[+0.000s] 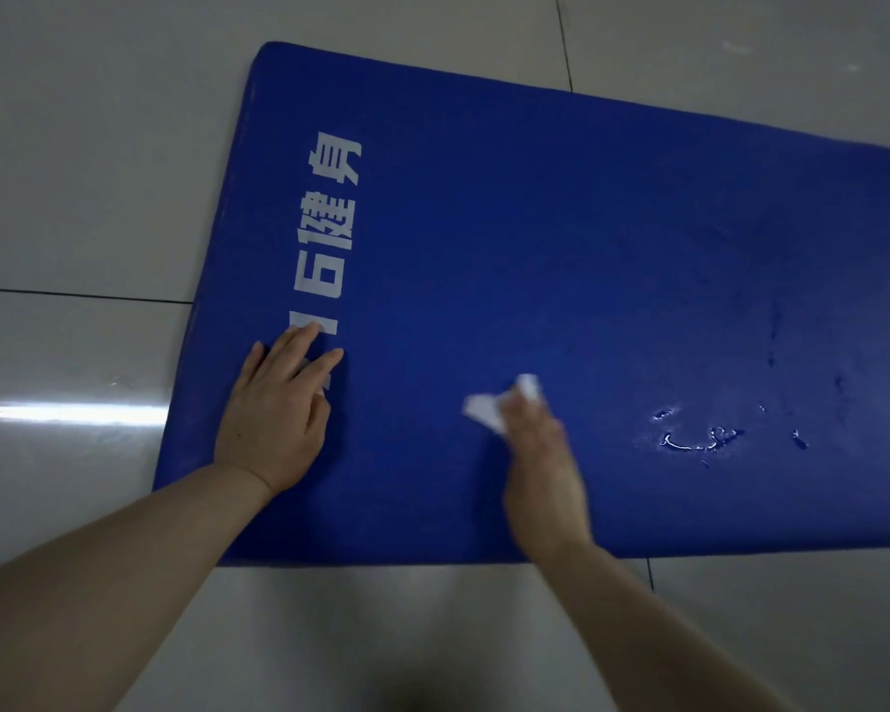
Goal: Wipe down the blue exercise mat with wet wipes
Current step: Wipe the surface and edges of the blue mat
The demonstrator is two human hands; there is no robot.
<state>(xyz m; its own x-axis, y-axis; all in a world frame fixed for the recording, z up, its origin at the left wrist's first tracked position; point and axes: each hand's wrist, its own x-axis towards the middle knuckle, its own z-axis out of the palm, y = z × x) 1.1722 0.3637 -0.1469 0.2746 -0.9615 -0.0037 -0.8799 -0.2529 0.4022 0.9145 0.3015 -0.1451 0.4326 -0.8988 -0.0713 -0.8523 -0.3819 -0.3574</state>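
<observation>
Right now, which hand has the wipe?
The right hand, mid-mat, grips the crumpled white wipe. The left hand holds nothing; it lies flat on the blue mat beside the white lettering.

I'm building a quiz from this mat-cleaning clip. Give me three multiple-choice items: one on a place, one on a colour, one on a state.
1. Where does the left hand rest?
A. on the mat's printed end
B. on the floor
C. in the air

2. What colour is the lettering on the mat?
A. yellow
B. white
C. black

3. What is the right hand doing?
A. lying empty
B. pointing
C. holding a wipe

Key: 1 A, fingers lie flat over the print; 2 B, pale characters on blue; 3 C, white wipe shows beyond its fingers on the mat.
</observation>
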